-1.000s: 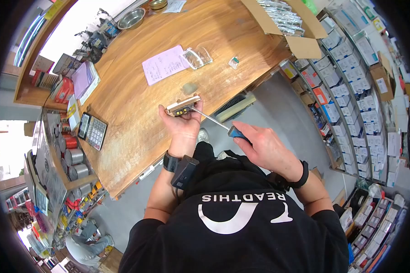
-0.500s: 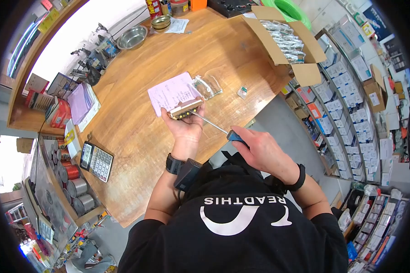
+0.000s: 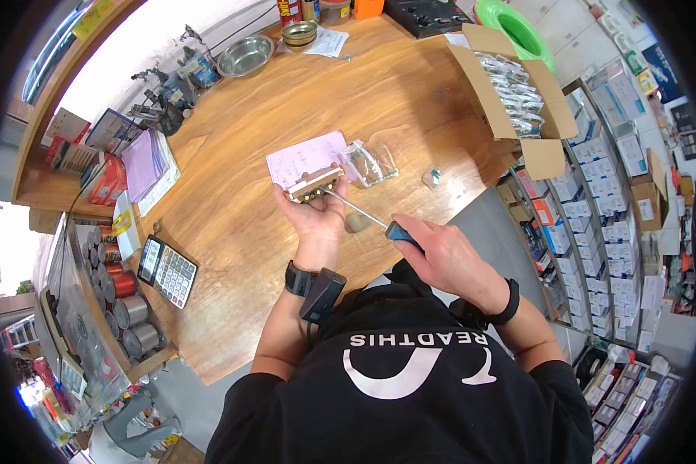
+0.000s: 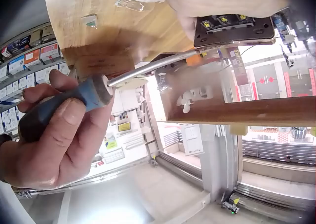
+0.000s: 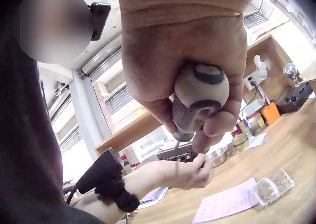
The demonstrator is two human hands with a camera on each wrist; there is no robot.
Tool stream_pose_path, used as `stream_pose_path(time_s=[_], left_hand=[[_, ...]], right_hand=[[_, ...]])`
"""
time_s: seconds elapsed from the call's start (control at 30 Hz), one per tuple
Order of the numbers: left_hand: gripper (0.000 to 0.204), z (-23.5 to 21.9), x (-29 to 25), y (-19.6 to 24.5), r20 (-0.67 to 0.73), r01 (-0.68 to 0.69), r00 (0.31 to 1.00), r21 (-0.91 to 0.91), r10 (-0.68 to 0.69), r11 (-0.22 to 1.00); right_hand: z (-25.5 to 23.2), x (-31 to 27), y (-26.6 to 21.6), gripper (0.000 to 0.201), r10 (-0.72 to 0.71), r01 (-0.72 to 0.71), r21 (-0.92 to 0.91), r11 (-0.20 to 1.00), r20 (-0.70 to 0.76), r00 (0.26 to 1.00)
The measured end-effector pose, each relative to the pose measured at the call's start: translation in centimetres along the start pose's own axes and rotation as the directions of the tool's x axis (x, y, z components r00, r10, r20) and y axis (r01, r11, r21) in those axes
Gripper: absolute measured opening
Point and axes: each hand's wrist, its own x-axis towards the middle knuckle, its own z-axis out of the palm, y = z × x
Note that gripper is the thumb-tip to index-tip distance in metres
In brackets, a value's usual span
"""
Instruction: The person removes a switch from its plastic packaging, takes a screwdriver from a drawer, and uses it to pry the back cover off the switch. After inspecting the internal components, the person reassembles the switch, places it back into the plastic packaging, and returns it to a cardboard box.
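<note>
My left hand (image 3: pixel 317 226) holds a small block-shaped device (image 3: pixel 315 185) by its ends, over the table. Its dark side carries a row of brass-coloured screw terminals, seen close up on the black device (image 4: pixel 232 32) in the left wrist view. In my right hand (image 3: pixel 450 257) is a screwdriver (image 3: pixel 404 235) with a blue and dark handle, the fingers wrapped round it. Its long metal shaft (image 4: pixel 153 66) slants up to the terminal side, where the tip is hidden. From the right wrist, the handle's rounded end (image 5: pixel 202 91) shows in the palm.
Behind the device lie a pink written sheet (image 3: pixel 301 157), a clear plastic bag (image 3: pixel 375 164) and a small packet (image 3: pixel 432 178) on the wooden table (image 3: pixel 240 240). A calculator (image 3: pixel 168 271) is at left. An open carton (image 3: pixel 475 85) of wrapped items stands back right.
The head view has shifted, and the hands, device and screwdriver now appear further over the table, with the device overlapping the pink sheet. Both hands keep their grips.
</note>
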Motion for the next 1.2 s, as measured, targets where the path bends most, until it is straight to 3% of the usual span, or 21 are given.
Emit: stream_pose_path(time_s=[0.17,0.27,0.37,0.43,0.47,0.53,0.6,0.67,0.73,0.77,0.83,0.9,0.97,1.0,1.03,1.07,1.1,1.13,1.17,1.2], left_hand=[[0.062,-0.4,1.0,0.7,-0.016,-0.026,1.000,0.033,0.026,0.999],[0.058,-0.4,1.0,1.1,-0.023,-0.064,0.998,0.070,0.066,0.995],[0.055,-0.5,1.2,1.4,0.041,-0.163,0.987,0.180,0.158,0.970],[0.054,-0.8,1.6,1.4,0.096,-0.228,0.973,0.252,0.210,0.940],[0.053,-1.2,1.9,1.6,0.125,-0.246,0.968,0.281,0.219,0.928],[0.052,-1.2,1.8,1.4,0.147,-0.266,0.962,0.306,0.231,0.914],[0.051,-0.9,1.9,1.0,0.100,-0.219,0.974,0.211,0.202,0.953],[0.051,-1.1,2.0,1.2,0.108,-0.228,0.972,0.247,0.207,0.942],[0.050,-1.5,2.0,1.4,0.109,-0.244,0.969,0.287,0.222,0.926],[0.051,-1.6,2.2,1.3,0.138,-0.259,0.964,0.275,0.229,0.926],[0.051,-1.6,2.2,1.3,0.168,-0.262,0.960,0.272,0.222,0.926],[0.049,-1.2,2.6,1.1,0.116,-0.344,0.939,0.278,0.324,0.897],[0.049,-1.1,2.5,1.3,0.136,-0.315,0.948,0.263,0.288,0.912],[0.049,-1.3,2.2,1.6,0.153,-0.279,0.957,0.271,0.245,0.921],[0.049,-1.4,2.2,1.8,0.152,-0.278,0.958,0.279,0.244,0.919],[0.050,-1.5,2.1,1.9,0.200,-0.265,0.957,0.327,0.208,0.907],[0.051,-1.7,2.0,1.9,0.246,-0.252,0.955,0.372,0.167,0.893],[0.051,-1.7,2.0,1.7,0.245,-0.247,0.956,0.372,0.162,0.895],[0.052,-1.7,2.2,1.5,0.239,-0.236,0.958,0.332,0.161,0.913],[0.054,-1.7,2.3,1.5,0.233,-0.227,0.959,0.292,0.161,0.929]], right_hand=[[0.2,0.9,0.2,0.030,0.055,-0.056,0.009,0.998,0.081,0.995],[0.4,1.4,0.3,0.029,0.090,-0.113,0.143,0.983,0.162,0.983],[0.9,1.6,0.6,0.030,0.058,-0.059,0.010,0.998,0.087,0.995],[1.0,2.0,1.4,0.020,0.018,-0.051,0.228,0.972,0.142,0.990],[1.1,1.9,1.4,0.020,0.022,-0.053,0.227,0.972,0.138,0.990],[1.6,1.5,1.2,0.020,-0.055,0.060,-0.095,0.994,0.052,0.997],[2.0,1.3,1.0,0.026,0.004,0.007,-0.112,0.994,0.091,0.996],[1.7,1.6,1.4,0.034,0.054,-0.035,-0.148,0.988,0.127,0.990],[1.5,2.0,2.5,0.037,-0.041,0.020,0.120,0.993,0.179,0.983],[1.9,1.9,2.4,0.037,-0.042,0.019,0.126,0.992,0.180,0.983],[2.8,1.2,1.9,0.031,-0.096,0.106,-0.252,0.962,0.050,0.994],[3.9,1.1,2.2,0.029,-0.087,0.086,-0.197,0.977,0.005,0.996],[3.5,1.5,2.7,0.027,-0.085,0.081,-0.129,0.988,-0.026,0.996],[2.1,2.1,2.2,0.027,0.099,-0.132,0.161,0.978,0.200,0.975],[0.5,2.9,1.9,0.028,0.198,-0.386,0.378,0.842,0.449,0.871],[-1.4,3.7,1.7,0.031,0.273,-0.528,0.318,0.788,0.588,0.761],[-1.0,3.3,1.8,0.031,0.278,-0.534,0.321,0.782,0.587,0.761],[-0.4,2.7,2.1,0.030,0.158,-0.198,0.085,0.977,0.339,0.928],[-0.1,2.2,2.1,0.030,-0.085,0.117,-0.251,0.961,0.135,0.987],[0.5,1.7,1.3,0.033,-0.104,0.139,-0.329,0.934,0.120,0.987]])
